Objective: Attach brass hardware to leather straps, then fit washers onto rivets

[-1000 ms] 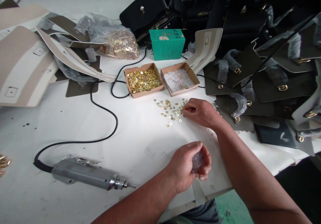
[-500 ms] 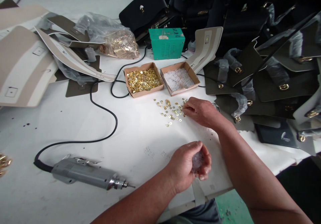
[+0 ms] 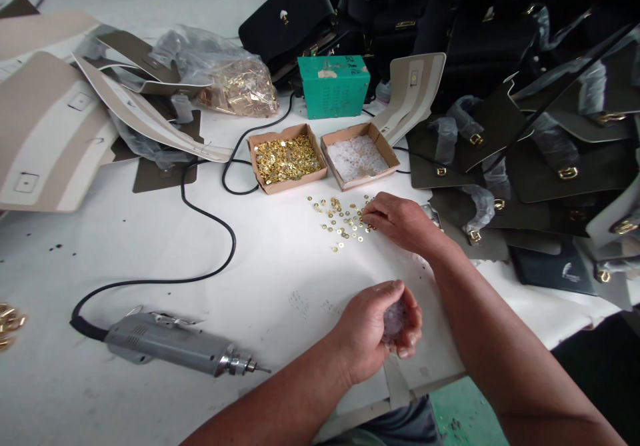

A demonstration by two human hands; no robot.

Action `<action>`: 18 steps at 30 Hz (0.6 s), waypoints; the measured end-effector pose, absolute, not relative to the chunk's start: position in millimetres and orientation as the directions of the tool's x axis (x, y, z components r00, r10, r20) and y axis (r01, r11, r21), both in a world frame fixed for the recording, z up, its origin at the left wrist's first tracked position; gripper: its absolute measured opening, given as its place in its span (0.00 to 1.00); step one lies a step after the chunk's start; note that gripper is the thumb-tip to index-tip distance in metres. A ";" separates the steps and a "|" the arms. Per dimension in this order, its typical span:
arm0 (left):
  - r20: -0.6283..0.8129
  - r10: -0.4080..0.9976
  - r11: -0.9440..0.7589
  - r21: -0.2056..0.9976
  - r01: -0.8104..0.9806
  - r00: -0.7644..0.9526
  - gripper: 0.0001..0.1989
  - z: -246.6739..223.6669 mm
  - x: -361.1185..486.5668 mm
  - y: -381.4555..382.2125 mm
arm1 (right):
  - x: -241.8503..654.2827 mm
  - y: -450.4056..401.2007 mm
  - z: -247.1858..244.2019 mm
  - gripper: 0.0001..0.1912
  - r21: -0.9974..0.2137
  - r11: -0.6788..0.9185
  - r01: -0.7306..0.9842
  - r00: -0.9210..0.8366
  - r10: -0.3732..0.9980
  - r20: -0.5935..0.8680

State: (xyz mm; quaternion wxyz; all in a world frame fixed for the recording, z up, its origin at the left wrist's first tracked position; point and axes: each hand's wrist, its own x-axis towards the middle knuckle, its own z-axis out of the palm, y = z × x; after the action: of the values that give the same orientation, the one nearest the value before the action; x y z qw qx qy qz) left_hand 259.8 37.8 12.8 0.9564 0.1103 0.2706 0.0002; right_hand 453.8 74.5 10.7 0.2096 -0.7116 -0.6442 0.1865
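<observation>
My left hand [image 3: 373,329] is cupped around a clump of small clear pieces [image 3: 395,319] above the table's front edge. My right hand [image 3: 397,219] rests at the right side of the scattered gold discs [image 3: 341,235], its fingers pressed together. Whatever its fingertips pinch is too small to make out. Behind the discs, a cardboard tray of gold parts [image 3: 287,160] stands beside a cardboard tray of clear pieces [image 3: 359,157].
A grey electric screwdriver [image 3: 170,346] lies at the front left, its black cable [image 3: 233,233] looping backward. Behind the trays stands a green box [image 3: 333,87]. Bag flaps [image 3: 565,146] with gold buckles are piled right, pale panels [image 3: 45,133] left.
My right hand has shifted very slightly left among the discs. My left hand keeps its cupped hold on the clear pieces.
</observation>
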 end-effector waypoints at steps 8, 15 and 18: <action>-0.515 0.059 0.981 0.188 0.045 0.855 0.14 12.2 259.9 38.5 | 456.7 74.9 8.1 0.06 -0.663 -0.065 0.746 0.191 0.974 0.120; -0.585 0.221 0.975 0.155 -0.160 0.780 0.14 24.0 261.4 61.1 | 464.6 56.9 25.1 0.14 -0.845 -0.165 0.509 0.365 0.930 0.039; -0.587 0.315 0.948 0.164 -0.271 0.746 0.15 27.7 262.4 68.9 | 458.6 46.2 41.8 0.15 -0.915 -0.084 0.394 0.186 0.982 -0.010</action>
State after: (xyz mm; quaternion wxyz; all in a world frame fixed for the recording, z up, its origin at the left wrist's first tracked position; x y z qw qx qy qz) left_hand 262.4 68.9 27.7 0.9336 0.0339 0.3203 0.1569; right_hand 458.6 46.2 41.8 0.4181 -0.6468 -0.5321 0.3517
